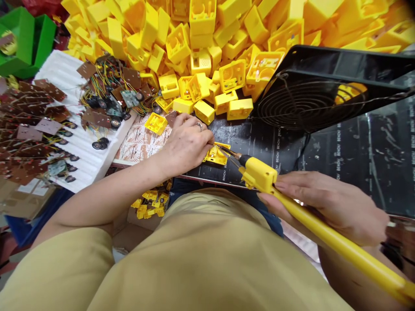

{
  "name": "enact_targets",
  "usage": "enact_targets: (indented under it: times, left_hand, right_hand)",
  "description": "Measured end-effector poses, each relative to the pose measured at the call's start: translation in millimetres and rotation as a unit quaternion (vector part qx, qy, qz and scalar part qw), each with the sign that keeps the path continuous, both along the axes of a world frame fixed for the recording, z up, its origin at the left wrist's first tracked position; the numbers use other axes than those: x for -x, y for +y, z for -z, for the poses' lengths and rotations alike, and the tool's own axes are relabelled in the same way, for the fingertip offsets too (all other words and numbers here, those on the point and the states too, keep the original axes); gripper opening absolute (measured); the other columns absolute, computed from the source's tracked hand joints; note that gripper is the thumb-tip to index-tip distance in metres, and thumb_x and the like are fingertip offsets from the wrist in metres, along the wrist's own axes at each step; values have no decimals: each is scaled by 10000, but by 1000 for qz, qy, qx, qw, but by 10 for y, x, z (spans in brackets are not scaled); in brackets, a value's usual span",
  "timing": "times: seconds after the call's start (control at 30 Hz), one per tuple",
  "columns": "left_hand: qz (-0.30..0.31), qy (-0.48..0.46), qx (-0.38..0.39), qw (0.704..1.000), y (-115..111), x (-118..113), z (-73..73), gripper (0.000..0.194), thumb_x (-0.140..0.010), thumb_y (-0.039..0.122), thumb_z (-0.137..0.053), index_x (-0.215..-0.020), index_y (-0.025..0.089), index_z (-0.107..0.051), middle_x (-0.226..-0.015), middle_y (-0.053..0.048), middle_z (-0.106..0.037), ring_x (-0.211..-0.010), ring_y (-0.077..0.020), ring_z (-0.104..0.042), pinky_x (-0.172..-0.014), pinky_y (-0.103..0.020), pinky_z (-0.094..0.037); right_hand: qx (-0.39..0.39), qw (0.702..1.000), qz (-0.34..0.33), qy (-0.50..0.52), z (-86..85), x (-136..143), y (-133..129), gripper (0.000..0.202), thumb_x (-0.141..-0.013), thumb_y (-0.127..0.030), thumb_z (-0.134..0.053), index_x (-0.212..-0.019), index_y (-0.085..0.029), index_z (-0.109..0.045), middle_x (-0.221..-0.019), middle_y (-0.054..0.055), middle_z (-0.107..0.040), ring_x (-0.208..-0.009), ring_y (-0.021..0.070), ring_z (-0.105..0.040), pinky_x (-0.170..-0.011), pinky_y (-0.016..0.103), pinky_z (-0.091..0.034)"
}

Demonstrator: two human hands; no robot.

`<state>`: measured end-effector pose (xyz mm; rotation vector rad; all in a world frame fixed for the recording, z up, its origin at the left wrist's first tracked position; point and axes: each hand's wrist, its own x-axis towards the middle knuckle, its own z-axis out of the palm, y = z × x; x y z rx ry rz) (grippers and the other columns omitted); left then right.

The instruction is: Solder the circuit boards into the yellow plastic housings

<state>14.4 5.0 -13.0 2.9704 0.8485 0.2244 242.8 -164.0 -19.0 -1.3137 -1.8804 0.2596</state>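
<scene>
From my remote seat I see the left hand [189, 140] with its fingers bent down at the left side of a small open yellow housing [219, 154]; what they pinch, if anything, is hidden under them, so I can't tell how far they are closed. The right hand [327, 203] has thumb and fingers closed around a yellow soldering tool [261, 173], whose thin metal end slants down over the housing. That housing lies on the black tabletop [343, 172], close to its near edge, so my room on that side is narrow; the surface widens to the right, smooth, glossy and scuffed, with white lettering. Beyond the left hand, a square yellow case [156, 124] sits on a patterned paper sheet [138, 140], near the side of a ridged white foam tray [108, 166]. The tray carries flat brown circuit boards [24, 129], tangled thin wires and small round dark parts. Across the far side, a heap of glossy yellow plastic cases [201, 86], boxy and hollow, closes off reach; many show molded rings and ribs inside. A black fan [304, 103] with a round wire grille leans at the right of the heap, one yellow piece visible behind the grille. Green bins [19, 43] stand at the far left, the nearer holding yellowish pieces. Below the table edge, a cardboard box [134, 237] holds more small yellow parts [151, 203].
</scene>
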Motion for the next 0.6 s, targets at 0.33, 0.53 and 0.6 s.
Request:
enact_targets:
  times: [0.33, 0.53, 0.6]
  left_hand:
    - [8, 51, 21, 998, 50, -93, -68, 215, -872, 208, -541, -775, 170, -729, -703, -68, -648, -916, -265, -596, -859, -437, -451]
    - [13, 66, 44, 997, 77, -106, -124, 230, -855, 186, -519, -763, 162, -728, -729, -80, -664, -936, -274, -596, -841, -425, -458]
    - [12, 76, 50, 996, 89, -110, -141, 233, -854, 188, -518, -763, 163, -731, -742, -82, -672, -936, -273, -598, -836, -421, -457]
  right_hand:
    - [-75, 993, -60, -61, -163, 34, 120, 187, -803, -114, -792, -902, -151, -638, -816, 49, -709, -738, 139, -692, -738, 249, -588]
    - [-9, 989, 34, -145, -26, -167, -14, 95, -881, -277, -735, -917, -266, -647, -827, -2, -728, -694, 177, -690, -551, 284, -545]
    - [5, 992, 59, -112, 42, -182, -38, 115, -895, -345, -725, -935, -271, -647, -830, -5, -734, -725, 182, -706, -614, 298, -581]
